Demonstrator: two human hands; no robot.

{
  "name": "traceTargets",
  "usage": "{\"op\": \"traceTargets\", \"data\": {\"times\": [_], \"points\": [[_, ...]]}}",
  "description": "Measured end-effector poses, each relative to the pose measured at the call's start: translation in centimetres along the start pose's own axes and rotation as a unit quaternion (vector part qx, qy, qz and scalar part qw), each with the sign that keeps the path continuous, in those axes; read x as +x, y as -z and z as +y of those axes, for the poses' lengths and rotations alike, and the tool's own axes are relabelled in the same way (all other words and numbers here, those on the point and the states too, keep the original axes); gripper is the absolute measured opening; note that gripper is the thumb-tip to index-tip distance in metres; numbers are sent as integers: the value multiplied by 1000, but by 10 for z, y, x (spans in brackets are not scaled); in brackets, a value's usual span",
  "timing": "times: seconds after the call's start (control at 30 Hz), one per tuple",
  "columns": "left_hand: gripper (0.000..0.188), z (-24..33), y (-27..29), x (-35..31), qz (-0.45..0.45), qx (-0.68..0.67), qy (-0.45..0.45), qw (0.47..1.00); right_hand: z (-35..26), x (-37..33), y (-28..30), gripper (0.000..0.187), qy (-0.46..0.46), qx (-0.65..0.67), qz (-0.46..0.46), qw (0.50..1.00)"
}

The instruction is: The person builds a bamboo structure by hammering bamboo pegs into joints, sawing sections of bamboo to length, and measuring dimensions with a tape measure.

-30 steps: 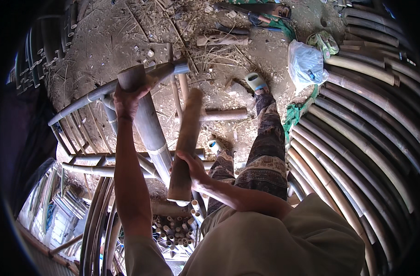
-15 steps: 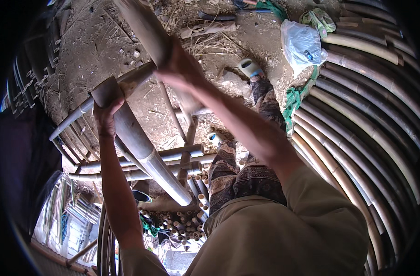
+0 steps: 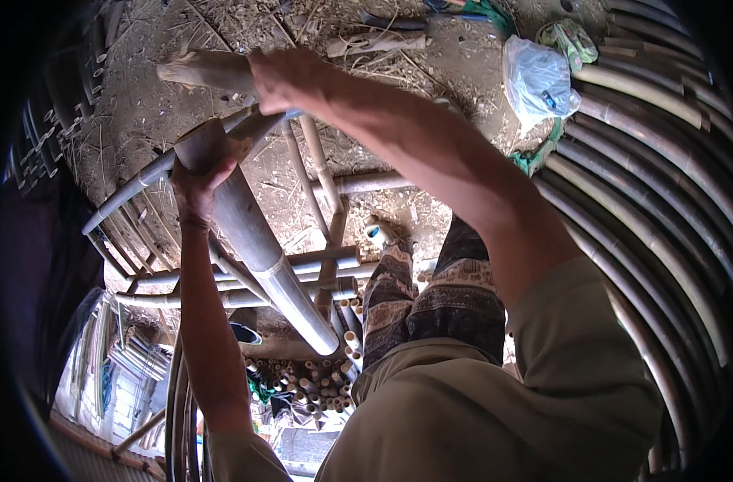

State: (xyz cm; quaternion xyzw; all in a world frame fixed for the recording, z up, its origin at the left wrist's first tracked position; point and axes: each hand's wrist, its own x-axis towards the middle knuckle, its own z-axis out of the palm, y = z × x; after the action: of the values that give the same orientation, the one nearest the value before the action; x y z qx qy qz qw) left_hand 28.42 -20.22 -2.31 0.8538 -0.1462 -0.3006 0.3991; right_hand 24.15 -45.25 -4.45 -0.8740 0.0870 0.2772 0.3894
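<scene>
My left hand (image 3: 198, 186) is closed around a thick grey-brown bamboo pole (image 3: 252, 229) just below its far end. The pole slants toward me and to the right, propped across a bamboo frame (image 3: 133, 193). My right hand (image 3: 290, 78) grips a stout wooden club (image 3: 210, 70) with a battered, splintered end. The club points left, above and beyond the pole's far end, apart from it. My right forearm hides part of the ground and one of my feet.
Long bamboo poles (image 3: 632, 189) lie stacked on the right. A clear plastic bag (image 3: 539, 80) rests beside them. Cut bamboo ends (image 3: 302, 381) stand bundled near my legs, and more poles (image 3: 49, 136) lie at far left. Chips and shavings litter the dirt ground (image 3: 141, 80).
My right hand has swung the club from pointing away to lying nearly level toward the left. My left hand and the pole have shifted slightly right.
</scene>
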Motion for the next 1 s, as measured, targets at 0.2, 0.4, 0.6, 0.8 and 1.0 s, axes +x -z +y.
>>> {"op": "traceTargets", "data": {"times": [0.2,0.4,0.6,0.8,1.0], "points": [[57,-6,1,2,-4,31,14,999,4,-51,-33,66,42,-11,-55,998],[60,-20,10,1,48,104,36,993,-59,-197,-171,69,-233,681,183,669],[60,2,3,3,18,43,49,998,-148,-203,-227,44,-365,742,9,562],[60,11,-3,-4,26,-2,57,998,-138,-236,-228,34,-277,890,76,354],[63,-15,6,7,89,41,71,993,-121,-216,-219,48,-306,825,-92,466]]}}
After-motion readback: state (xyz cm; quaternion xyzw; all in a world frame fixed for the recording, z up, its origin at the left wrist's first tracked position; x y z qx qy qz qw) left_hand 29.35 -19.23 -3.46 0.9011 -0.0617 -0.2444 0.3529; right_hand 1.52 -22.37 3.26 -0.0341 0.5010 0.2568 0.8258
